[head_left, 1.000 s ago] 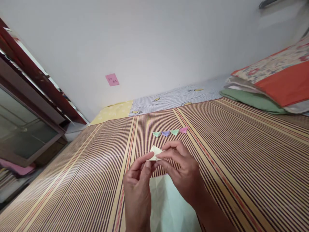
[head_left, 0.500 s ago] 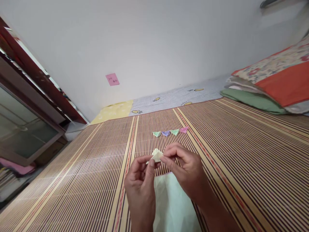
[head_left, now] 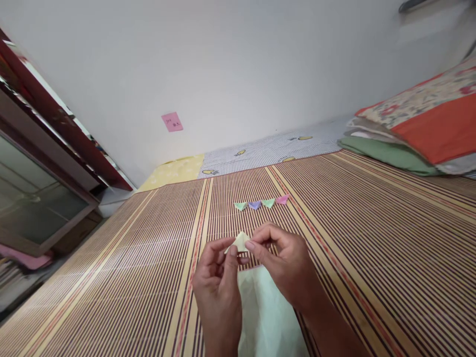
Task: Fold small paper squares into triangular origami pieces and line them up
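Between my two hands is a small pale-yellow piece of folded paper [head_left: 241, 241], now a triangle with its point up. My left hand [head_left: 219, 277] pinches its left corner between thumb and fingers. On the other side, my right hand [head_left: 280, 260] grips the right corner the same way. Beyond the hands, several small folded paper triangles lie in a row on the striped mat: a green one [head_left: 240, 206], a purple one [head_left: 255, 205], another green one [head_left: 268, 203] and a pink one [head_left: 282, 199]. Below the hands lies a pale-green sheet [head_left: 273, 312].
The striped bamboo mat [head_left: 141, 258] spreads under everything. At the right, a pile of folded bedding [head_left: 435, 129] rests on it. Checked cloth [head_left: 256, 148] runs along the wall, which bears a pink note [head_left: 172, 122]. A glass-panelled cabinet [head_left: 37, 198] stands at the left.
The raised flap of the yellow paper has been folded flat, so it shows one smooth triangle. Both hands keep their pinch and have barely shifted.
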`<state>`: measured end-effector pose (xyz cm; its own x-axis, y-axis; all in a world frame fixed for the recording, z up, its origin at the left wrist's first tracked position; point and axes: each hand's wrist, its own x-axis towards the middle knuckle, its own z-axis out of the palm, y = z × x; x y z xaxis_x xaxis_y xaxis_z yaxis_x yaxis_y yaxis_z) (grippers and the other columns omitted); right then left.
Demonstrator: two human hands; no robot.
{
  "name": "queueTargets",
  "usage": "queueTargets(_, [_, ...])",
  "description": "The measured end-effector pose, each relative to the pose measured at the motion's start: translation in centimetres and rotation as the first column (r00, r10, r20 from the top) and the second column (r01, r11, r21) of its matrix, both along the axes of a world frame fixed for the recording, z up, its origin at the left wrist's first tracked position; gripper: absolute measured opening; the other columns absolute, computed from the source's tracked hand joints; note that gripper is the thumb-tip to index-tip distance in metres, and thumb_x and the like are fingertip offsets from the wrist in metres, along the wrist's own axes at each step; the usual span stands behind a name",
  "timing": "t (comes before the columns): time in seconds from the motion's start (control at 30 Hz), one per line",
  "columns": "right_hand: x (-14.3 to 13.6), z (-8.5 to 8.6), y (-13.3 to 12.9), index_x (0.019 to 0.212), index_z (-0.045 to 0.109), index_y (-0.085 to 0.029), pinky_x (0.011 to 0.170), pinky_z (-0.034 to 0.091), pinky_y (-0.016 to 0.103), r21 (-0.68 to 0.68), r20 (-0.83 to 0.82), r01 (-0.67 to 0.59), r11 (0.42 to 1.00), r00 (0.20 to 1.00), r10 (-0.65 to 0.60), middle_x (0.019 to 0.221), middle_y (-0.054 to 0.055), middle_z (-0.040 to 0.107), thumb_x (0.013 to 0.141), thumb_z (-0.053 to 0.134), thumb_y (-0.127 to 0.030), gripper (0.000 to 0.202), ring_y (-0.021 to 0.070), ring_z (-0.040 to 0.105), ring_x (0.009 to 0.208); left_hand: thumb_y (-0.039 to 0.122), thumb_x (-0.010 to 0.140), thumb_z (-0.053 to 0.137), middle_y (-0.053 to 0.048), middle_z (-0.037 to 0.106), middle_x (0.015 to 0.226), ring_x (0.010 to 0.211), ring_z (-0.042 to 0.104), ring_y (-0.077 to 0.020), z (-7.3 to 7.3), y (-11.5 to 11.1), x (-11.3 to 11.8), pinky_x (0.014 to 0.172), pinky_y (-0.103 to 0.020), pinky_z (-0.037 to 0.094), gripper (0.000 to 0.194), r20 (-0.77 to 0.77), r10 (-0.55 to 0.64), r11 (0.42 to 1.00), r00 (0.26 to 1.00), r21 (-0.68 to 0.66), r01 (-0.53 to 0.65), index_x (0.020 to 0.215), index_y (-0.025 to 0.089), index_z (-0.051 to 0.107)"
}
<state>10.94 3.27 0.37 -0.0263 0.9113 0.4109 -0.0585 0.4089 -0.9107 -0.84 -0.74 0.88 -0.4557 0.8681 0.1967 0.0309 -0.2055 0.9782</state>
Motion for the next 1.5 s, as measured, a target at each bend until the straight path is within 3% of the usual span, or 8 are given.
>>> queueTargets(0.27, [0.1,-0.2,0.1,0.071,0.061,-0.02,0.066,0.045,0.031,-0.084,-0.043,-0.017,0.996,0.999,0.014,0.069,-0.002,0.059,0.085,0.071,-0.024,0.018,0.0158,0.055,0.068,0.034,0.078,0.082,-0.002,0.075,0.076,0.065,0.072,-0.0167,-0.2,0.2,0.1,0.059,-0.024,0.06,0.021,0.06,0.01,1.0,0.998,0.009,-0.01,0.089,0.018,0.072])
queueTargets(0.4, [0.2,-0.3,0.3,0.089,0.069,-0.02,0.068,0.049,0.031,-0.126,-0.054,-0.057,0.99,0.997,0.051,0.075,-0.001,0.062,0.084,0.073,-0.026,0.008,0.0164,0.058,0.072,0.031,0.075,0.085,-0.001,0.074,0.071,0.063,0.072,-0.0163,-0.3,0.3,0.1,0.059,-0.023,0.059,0.021,0.096,0.016,1.0,0.995,0.007,-0.017,0.085,0.018,0.071])
queueTargets(0.6, [0.4,-0.1,0.2,0.077,0.07,-0.019,0.063,0.05,0.028,-0.086,-0.025,-0.12,0.989,0.993,0.119,0.073,0.001,0.06,0.091,0.065,-0.028,0.017,0.0156,0.055,0.07,0.033,0.075,0.084,-0.002,0.075,0.072,0.064,0.072,-0.0174,-0.3,0.1,0.3,0.055,-0.023,0.057,0.022,0.122,-0.091,0.995,0.988,-0.034,0.096,0.085,0.018,0.07])
queueTargets(0.8, [0.5,-0.4,0.2,0.075,0.063,-0.019,0.058,0.051,0.026,-0.186,-0.191,-0.251,0.95,0.958,0.216,0.071,0.0,0.057,0.091,0.065,-0.034,0.022,0.0148,0.053,0.066,0.033,0.08,0.08,-0.003,0.074,0.072,0.063,0.067,-0.0135,0.0,0.5,-0.1,0.061,-0.022,0.055,0.018,0.078,-0.229,0.969,0.97,-0.081,0.235,0.084,0.017,0.074])
queueTargets(1.03, [1.2,-0.1,0.5,0.071,0.063,-0.018,0.06,0.042,0.026,-0.094,-0.034,-0.164,0.982,0.986,0.162,0.068,-0.002,0.055,0.091,0.065,-0.027,0.022,0.0132,0.049,0.066,0.039,0.087,0.073,0.0,0.064,0.063,0.06,0.059,-0.0124,-0.4,0.3,-0.4,0.06,-0.022,0.05,0.026,0.013,-0.216,0.975,0.976,-0.053,0.216,0.072,0.018,0.071])
queueTargets(1.17, [1.5,-0.1,0.5,0.076,0.064,-0.018,0.06,0.043,0.027,-0.135,-0.102,-0.317,0.939,0.947,0.305,0.065,-0.002,0.058,0.092,0.065,-0.027,0.019,0.0133,0.052,0.062,0.037,0.084,0.075,-0.003,0.069,0.068,0.065,0.062,-0.0144,-0.2,0.5,-0.5,0.059,-0.022,0.047,0.021,0.054,-0.346,0.93,0.937,-0.11,0.35,0.079,0.017,0.071])
queueTargets(1.3, [1.7,-0.3,0.7,0.08,0.064,-0.017,0.06,0.043,0.027,-0.176,-0.151,-0.388,0.905,0.919,0.365,0.07,-0.001,0.059,0.096,0.061,-0.035,0.024,0.0133,0.055,0.064,0.036,0.081,0.079,0.001,0.063,0.063,0.058,0.053,-0.0099,-0.6,0.5,-1.0,0.055,-0.019,0.042,0.025,0.07,-0.277,0.95,0.958,-0.132,0.284,0.07,0.016,0.068])
queueTargets(1.5, [2.4,-0.5,1.0,0.077,0.068,-0.016,0.059,0.039,0.027,-0.192,0.098,-0.314,0.93,0.937,0.336,0.071,0.0,0.062,0.09,0.068,-0.032,0.02,0.0134,0.053,0.066,0.036,0.078,0.083,0.003,0.059,0.063,0.057,0.052,-0.0089,-1.9,0.8,-1.4,0.055,-0.019,0.042,0.027,0.297,-0.155,0.976,0.942,-0.101,0.192,0.072,0.017,0.064])
